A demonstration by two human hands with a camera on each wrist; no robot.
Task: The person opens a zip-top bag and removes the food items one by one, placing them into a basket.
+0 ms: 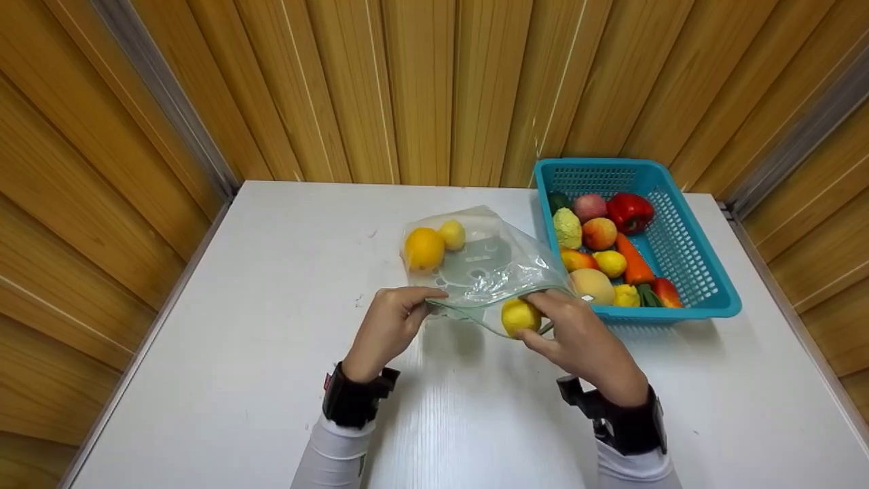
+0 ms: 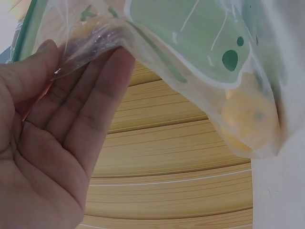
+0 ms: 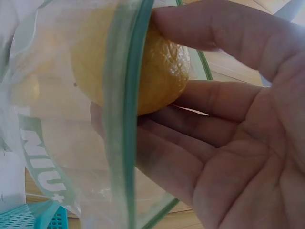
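Note:
A clear zip bag (image 1: 519, 252) with green print lies on the white table, its mouth toward me. Inside it, at the far left end, are an orange (image 1: 424, 249) and a small yellow fruit (image 1: 453, 234). My left hand (image 1: 385, 329) pinches the left side of the bag's rim between thumb and fingers. In the bag's parted mouth is a lemon (image 1: 521, 317), held by my right hand (image 1: 587, 339). The right wrist view shows the lemon (image 3: 164, 71) partly behind the green zip strip (image 3: 131, 109), thumb above and fingers underneath.
To the right of the bag stands a blue-green plastic basket (image 1: 699, 238) of fruit and vegetables, among them a red pepper (image 1: 630, 212), a carrot (image 1: 633, 260) and another lemon (image 1: 610, 263). Wood-patterned walls (image 1: 421, 88) enclose the white table (image 1: 271, 272) at the back and sides.

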